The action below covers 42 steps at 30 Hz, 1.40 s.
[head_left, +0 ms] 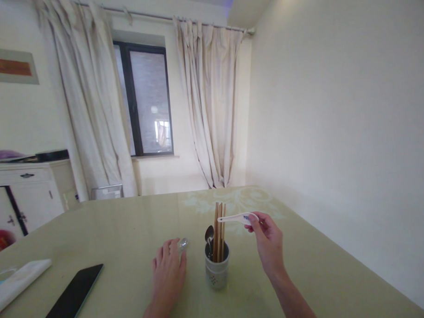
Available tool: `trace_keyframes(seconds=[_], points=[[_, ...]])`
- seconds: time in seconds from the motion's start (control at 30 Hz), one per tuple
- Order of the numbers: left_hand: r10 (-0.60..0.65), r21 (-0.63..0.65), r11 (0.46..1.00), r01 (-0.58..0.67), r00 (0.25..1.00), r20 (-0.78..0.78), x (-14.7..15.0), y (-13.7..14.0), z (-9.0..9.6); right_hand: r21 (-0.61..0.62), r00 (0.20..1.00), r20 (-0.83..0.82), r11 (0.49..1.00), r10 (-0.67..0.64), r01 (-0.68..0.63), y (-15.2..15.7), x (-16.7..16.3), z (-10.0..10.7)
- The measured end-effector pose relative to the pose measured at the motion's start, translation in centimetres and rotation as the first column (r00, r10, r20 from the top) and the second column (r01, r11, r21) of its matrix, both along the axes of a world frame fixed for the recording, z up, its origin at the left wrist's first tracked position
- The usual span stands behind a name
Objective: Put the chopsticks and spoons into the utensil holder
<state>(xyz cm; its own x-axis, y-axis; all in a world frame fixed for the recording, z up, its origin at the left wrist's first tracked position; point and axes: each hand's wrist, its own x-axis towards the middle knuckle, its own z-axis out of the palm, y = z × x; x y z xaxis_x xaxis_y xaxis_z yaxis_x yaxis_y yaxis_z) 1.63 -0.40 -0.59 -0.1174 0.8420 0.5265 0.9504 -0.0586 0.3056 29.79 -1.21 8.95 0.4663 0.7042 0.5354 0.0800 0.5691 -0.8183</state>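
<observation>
A white ceramic spoon (235, 218) with a blue pattern is pinched in my right hand (266, 238), held level at the holder's right side. Its handle end crosses in front of wooden chopsticks (218, 233). These stand upright in a grey utensil holder (217, 274) with a dark spoon (209, 234) leaning to their left. My left hand (169, 267) rests low at the table, left of the holder. A shiny metal spoon (183, 244) shows its bowl between thumb and index finger there, and its handle is hidden under the fingers.
On the pale green table (131, 226), a black flat device (72, 298) and a white flat object (21, 279) lie at the left. A bare wall (353, 126) runs along the right side. Beyond the table are curtains (210, 103) and a white cabinet (35, 188).
</observation>
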Motion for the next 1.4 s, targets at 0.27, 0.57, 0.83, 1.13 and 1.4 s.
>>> trace_keyframes(seconds=[0.27, 0.57, 0.83, 1.13, 1.4], points=[[0.015, -0.365, 0.928, -0.079, 0.985, -0.174, -0.3, 0.1, -1.4, 0.016, 0.965, 0.256, 0.997, 0.063, -0.07, 0.2, -1.4, -2.7], [-0.106, -0.356, 0.932, 0.067, 0.99, -0.093, -1.2, 1.0, -1.6, 0.233, 0.748, 0.656, 0.97, -0.103, -0.071, -0.9, -4.2, -4.5], [-0.134, -0.324, 0.941, 0.1, 0.987, -0.085, -1.3, 0.6, -1.8, 0.188, 0.658, 0.748, 0.978, -0.086, -0.085, -1.6, -5.7, -5.1], [-0.158, -0.289, 0.948, 0.134, 0.985, -0.063, -0.9, 0.7, -2.0, 0.15, 0.669, 0.743, 0.975, -0.003, -0.162, -1.7, -5.4, -5.1], [-0.15, -0.208, 0.967, 0.148, 0.989, 0.008, -1.6, 1.7, -4.0, 0.107, 0.61, 0.791, 0.973, 0.042, -0.205, -1.8, -5.4, -5.8]])
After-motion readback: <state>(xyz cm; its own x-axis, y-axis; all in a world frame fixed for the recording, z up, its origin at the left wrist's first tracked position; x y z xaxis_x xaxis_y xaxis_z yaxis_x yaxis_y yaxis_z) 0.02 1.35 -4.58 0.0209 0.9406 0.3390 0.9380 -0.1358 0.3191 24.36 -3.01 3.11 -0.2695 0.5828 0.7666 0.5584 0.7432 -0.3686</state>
